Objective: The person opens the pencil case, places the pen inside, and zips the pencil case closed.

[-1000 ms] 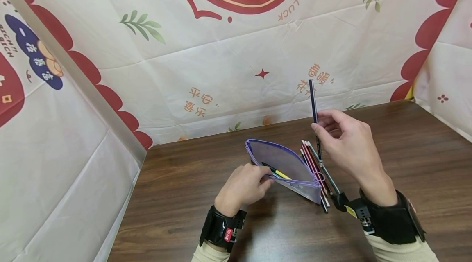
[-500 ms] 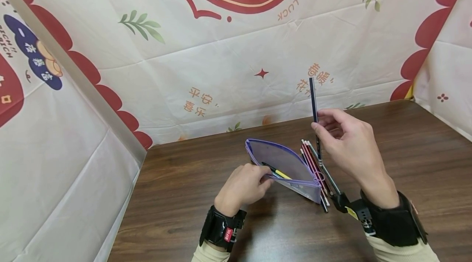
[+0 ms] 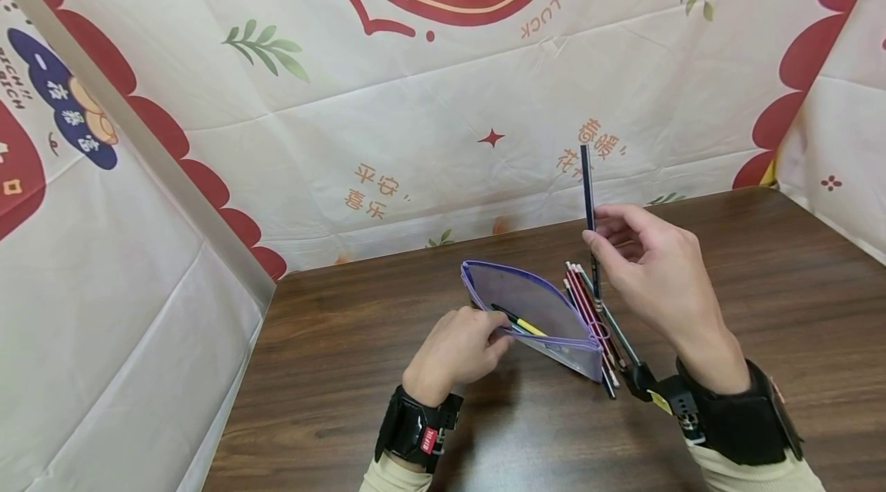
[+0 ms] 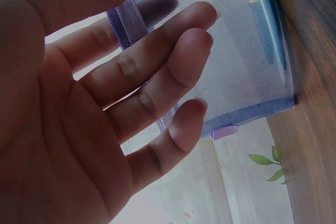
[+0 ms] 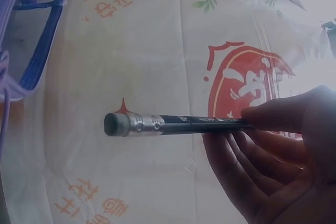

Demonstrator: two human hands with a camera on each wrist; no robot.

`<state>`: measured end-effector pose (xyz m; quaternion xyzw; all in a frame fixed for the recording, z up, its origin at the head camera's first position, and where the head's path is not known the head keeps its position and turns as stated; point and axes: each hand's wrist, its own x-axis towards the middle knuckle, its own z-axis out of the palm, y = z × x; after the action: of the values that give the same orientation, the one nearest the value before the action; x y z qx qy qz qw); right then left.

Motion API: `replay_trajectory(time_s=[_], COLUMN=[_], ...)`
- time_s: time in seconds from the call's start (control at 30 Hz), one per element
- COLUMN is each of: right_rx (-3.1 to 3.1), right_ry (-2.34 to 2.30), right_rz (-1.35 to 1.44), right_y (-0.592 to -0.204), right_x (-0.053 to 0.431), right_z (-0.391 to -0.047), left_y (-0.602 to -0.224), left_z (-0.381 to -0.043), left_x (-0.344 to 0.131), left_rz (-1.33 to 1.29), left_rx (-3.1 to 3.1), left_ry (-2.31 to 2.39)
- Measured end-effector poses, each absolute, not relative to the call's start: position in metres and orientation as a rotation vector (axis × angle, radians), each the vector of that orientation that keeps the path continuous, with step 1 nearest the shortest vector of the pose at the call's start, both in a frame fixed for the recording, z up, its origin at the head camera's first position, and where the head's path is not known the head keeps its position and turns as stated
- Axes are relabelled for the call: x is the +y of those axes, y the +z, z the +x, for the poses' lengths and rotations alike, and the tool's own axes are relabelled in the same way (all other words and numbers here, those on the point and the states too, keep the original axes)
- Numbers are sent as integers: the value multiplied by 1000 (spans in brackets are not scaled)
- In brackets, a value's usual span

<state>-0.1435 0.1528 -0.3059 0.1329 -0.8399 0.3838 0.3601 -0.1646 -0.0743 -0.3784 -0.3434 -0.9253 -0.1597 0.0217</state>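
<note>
My right hand [image 3: 654, 273] pinches a dark pencil [image 3: 588, 188] between thumb and fingers, holding it nearly upright to the right of the pouch. Its grey eraser end with a silver ferrule [image 5: 134, 124] shows in the right wrist view and points down. My left hand [image 3: 457, 350] pinches the zipped rim of a purple mesh pencil pouch [image 3: 533, 292], one fingertip inside it, and the pouch mouth gapes. Inside the pouch lie a yellow-and-black pen or pencil [image 3: 527, 325] and a blue one [image 4: 265, 24]. Several pencils [image 3: 584, 296], red and dark, lie bunched against the pouch's right side.
All of this is on a brown wooden table [image 3: 332, 369]. A white printed cloth [image 3: 429, 108] hangs along its back, with side panels [image 3: 138, 284] at left and right. Both wrists wear black camera straps [image 3: 727, 407].
The pencil in my right hand has risen slightly. My left hand and the pouch have stayed in place.
</note>
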Motion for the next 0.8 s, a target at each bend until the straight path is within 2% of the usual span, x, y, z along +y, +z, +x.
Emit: replay_trajectory(time_s=[0.53, 0.8], right_rx=[-2151, -2257], right_ry=[1007, 970], right_rz=[413, 487], right_y=[-307, -318], right_x=[141, 133], right_z=[-140, -149], left_y=[-378, -378], left_z=[-164, -164], left_x=[-74, -75], left_rz=[-1064, -1061], left_rx=[-2875, -2878], left_ry=[-495, -503])
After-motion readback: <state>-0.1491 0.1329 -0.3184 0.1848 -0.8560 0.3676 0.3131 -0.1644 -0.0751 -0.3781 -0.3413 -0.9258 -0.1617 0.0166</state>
